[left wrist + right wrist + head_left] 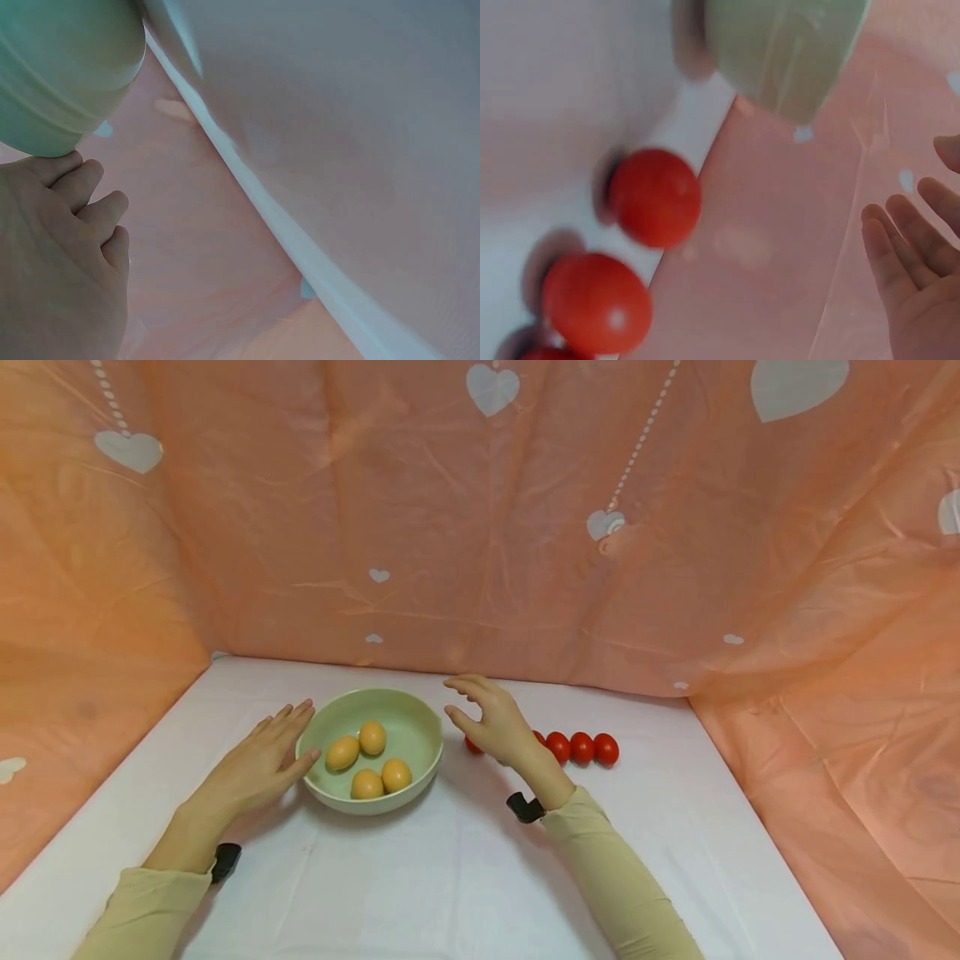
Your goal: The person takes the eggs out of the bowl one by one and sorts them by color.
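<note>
A light green bowl (420,739) stands left of centre on the white tabletop, with several yellow-brown eggs (367,784) inside. My left hand (258,764) is at the bowl's left side, fingers extended along the rim and thumb reaching to its inner edge. In the left wrist view its fingertips meet the bowl's outer wall (71,75). Just right of the bowl, my right hand (491,718) hovers with fingers loosely spread and nothing in them. Beneath and beyond it runs a row of red cherry tomatoes (582,748), partly hidden by that hand and wrist.
Orange-pink cloth (487,568) printed with hearts hangs at the back and along both sides of the white tabletop (390,885). Black straps (525,807) circle both wrists below light green sleeves.
</note>
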The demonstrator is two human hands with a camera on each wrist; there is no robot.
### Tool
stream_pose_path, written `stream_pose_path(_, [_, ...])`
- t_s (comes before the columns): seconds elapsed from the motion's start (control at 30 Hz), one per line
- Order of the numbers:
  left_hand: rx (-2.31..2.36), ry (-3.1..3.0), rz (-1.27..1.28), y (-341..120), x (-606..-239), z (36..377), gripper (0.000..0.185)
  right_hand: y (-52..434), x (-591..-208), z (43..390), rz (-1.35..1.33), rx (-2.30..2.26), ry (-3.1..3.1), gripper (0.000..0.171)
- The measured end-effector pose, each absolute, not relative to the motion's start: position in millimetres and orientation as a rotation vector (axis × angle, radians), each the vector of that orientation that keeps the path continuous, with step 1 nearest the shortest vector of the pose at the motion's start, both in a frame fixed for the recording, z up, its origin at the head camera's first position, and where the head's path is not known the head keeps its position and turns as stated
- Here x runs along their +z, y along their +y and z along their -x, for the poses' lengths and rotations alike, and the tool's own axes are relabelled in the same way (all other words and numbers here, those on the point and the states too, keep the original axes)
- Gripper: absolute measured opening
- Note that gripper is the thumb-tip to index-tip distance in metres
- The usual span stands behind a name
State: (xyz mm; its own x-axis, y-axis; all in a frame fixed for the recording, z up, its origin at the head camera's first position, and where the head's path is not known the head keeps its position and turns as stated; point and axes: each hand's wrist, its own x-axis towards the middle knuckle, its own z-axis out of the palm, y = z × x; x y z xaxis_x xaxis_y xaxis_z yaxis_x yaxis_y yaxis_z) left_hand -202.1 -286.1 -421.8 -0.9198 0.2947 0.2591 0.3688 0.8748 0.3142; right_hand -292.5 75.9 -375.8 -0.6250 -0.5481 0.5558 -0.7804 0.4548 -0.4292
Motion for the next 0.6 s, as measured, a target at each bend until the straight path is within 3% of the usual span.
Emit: stream_pose_path(0.6, [-0.532, -2.846, 0.502, -284.0, -419.3, 201.8, 0.075, -0.5, -384.7, 299.2, -1.459, 0.641, -2.666, 0.043])
